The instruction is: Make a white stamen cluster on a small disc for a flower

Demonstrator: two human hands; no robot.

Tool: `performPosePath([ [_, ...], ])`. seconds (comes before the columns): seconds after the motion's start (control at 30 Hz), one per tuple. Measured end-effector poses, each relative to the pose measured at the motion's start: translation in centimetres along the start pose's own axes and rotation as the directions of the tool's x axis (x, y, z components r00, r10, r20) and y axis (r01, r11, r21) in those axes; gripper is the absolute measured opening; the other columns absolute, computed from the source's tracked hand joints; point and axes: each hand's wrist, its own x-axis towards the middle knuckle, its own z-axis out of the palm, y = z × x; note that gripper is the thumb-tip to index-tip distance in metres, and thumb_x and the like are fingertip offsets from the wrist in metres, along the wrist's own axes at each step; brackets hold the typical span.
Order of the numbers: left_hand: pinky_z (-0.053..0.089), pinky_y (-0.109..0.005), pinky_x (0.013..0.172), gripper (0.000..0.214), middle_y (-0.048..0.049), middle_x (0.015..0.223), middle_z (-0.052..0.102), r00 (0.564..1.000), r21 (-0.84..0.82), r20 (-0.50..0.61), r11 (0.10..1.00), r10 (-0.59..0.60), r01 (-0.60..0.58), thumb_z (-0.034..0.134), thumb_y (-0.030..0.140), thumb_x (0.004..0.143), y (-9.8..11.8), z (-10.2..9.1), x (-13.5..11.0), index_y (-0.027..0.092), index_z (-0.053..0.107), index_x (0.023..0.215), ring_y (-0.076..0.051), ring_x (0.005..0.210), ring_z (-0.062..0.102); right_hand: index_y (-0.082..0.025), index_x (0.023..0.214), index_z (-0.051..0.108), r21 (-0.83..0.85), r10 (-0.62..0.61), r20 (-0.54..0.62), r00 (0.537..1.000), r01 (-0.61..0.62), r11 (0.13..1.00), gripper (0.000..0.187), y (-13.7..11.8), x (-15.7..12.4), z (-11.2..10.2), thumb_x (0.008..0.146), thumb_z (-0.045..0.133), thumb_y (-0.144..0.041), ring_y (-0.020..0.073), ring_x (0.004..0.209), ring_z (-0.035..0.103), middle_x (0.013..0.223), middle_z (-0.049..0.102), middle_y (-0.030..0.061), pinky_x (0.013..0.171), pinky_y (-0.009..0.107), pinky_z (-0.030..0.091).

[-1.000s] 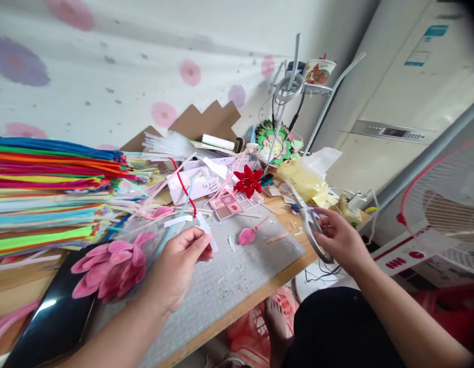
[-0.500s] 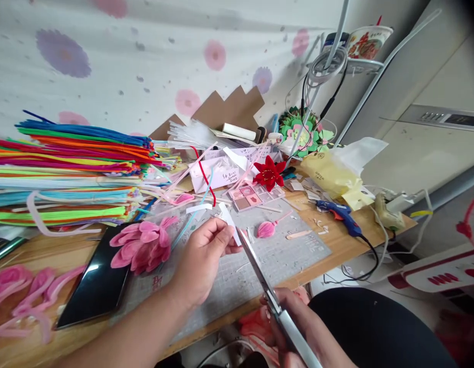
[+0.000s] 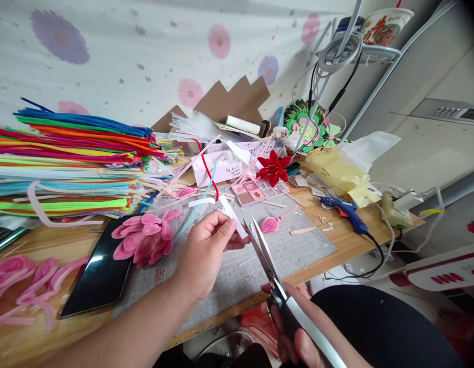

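Note:
Between the thumb and fingers of my left hand is a narrow white paper strip, its near end poking out past the thumb. My right hand grips a pair of scissors, blades slightly apart and pointing up toward the strip. The blade tips are just right of my left fingertips, and I see a small gap between them and the paper. A pink fuzzy flower lies left of my left hand. Beyond the scissors rests a pink fuzzy bud on the grey cutting mat.
Bundles of coloured pipe cleaners are stacked at the left, behind a black tablet-like slab. A red flower and a palette sit farther back. To the right are a blue glue gun and a yellow tissue pack.
The scissor blades have gone from closed to slightly apart, and their tips have drawn off the paper. My left hand still pinches the strip. The camera view has shifted slightly.

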Motion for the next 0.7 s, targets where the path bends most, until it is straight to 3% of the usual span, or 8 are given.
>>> performPosePath([
  [0.17, 0.051, -0.028, 0.070, 0.019, 0.0011, 0.069, 0.061, 0.999, 0.110, 0.002, 0.993, 0.051, -0.051, 0.064, 0.030, 0.084, -0.6, 0.0, 0.0, 0.017, 0.061, 0.070, -0.014, 0.069, 0.058, -0.018, 0.133, 0.045, 0.106, 0.076, -0.026, 0.997, -0.073, 0.992, 0.065, -0.7, 0.5, 0.6, 0.089, 0.043, -0.066, 0.0146, 0.060, 0.050, 0.077, 0.053, 0.0035, 0.056, 0.026, 0.044],
  [0.4, 0.046, -0.029, 0.074, 0.016, 0.0016, 0.070, 0.060, 0.997, 0.175, -0.009, 0.981, 0.081, -0.078, 0.063, 0.028, 0.084, -1.2, -0.1, -0.2, 0.018, 0.061, 0.072, -0.015, 0.072, 0.057, -0.017, 0.119, 0.049, 0.170, 0.156, 0.012, 0.988, -0.156, 0.973, 0.068, -1.3, 1.1, 0.8, 0.083, 0.045, -0.074, 0.0112, 0.055, 0.042, 0.069, 0.045, -0.0012, 0.047, 0.023, 0.031],
  [0.7, 0.042, -0.027, 0.070, 0.017, 0.0026, 0.069, 0.058, 0.993, 0.215, -0.008, 0.970, 0.120, -0.115, 0.061, 0.027, 0.085, -1.1, 0.1, -0.4, 0.019, 0.059, 0.071, -0.014, 0.070, 0.053, -0.014, 0.119, 0.051, 0.103, 0.132, -0.002, 0.991, -0.131, 0.986, 0.068, -1.1, 1.2, 0.9, 0.085, 0.045, -0.072, 0.0111, 0.052, 0.041, 0.061, 0.048, -0.0025, 0.050, 0.024, 0.031],
])
